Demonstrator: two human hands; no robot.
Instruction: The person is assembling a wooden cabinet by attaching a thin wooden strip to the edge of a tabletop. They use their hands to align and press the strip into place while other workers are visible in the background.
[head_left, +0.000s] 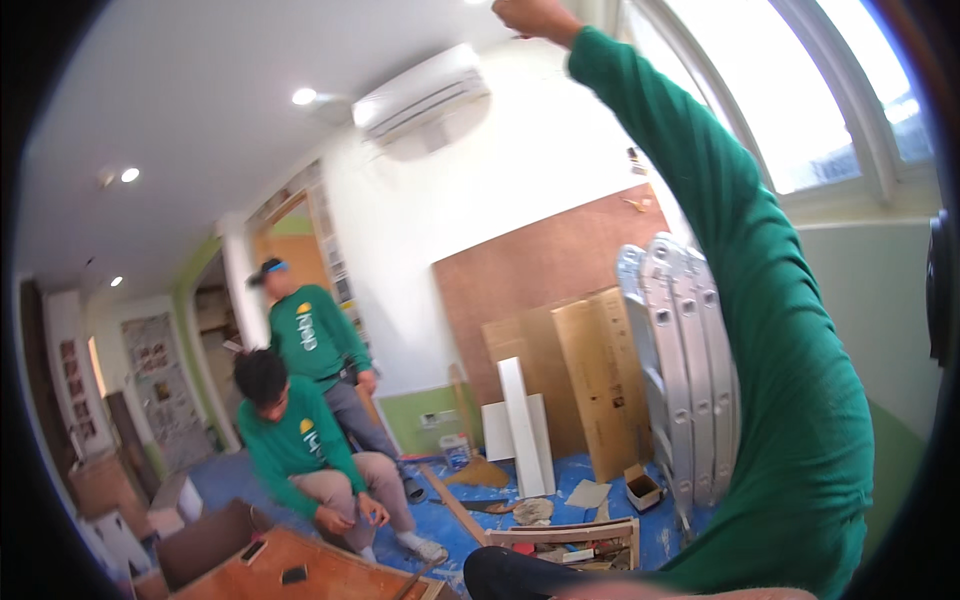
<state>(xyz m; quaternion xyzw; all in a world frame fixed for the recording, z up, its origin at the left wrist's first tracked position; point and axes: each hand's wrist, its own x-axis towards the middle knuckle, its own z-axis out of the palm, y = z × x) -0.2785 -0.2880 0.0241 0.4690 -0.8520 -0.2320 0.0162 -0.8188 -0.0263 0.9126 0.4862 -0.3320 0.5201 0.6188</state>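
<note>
My right arm, in a green sleeve (745,215), reaches up from the lower right to the top of the view. At its end my right hand (540,17) is curled closed high up, partly cut off by the upper edge; what its fingers hold, if anything, does not show. My left hand is not to be seen. A blurred pinkish shape (640,588) and a dark rounded one (515,574) lie at the bottom edge; I cannot make out what they are. Just beyond them stands a wooden tray of tools (572,552) on the floor.
A folded aluminium ladder (690,360) leans at right beside cardboard sheets (600,380) and a brown board (540,250). One person (300,450) sits near a wooden panel (320,578); another (315,330) stands behind. Blue sheeting (575,480) covers the floor, with an open box (642,488) on it.
</note>
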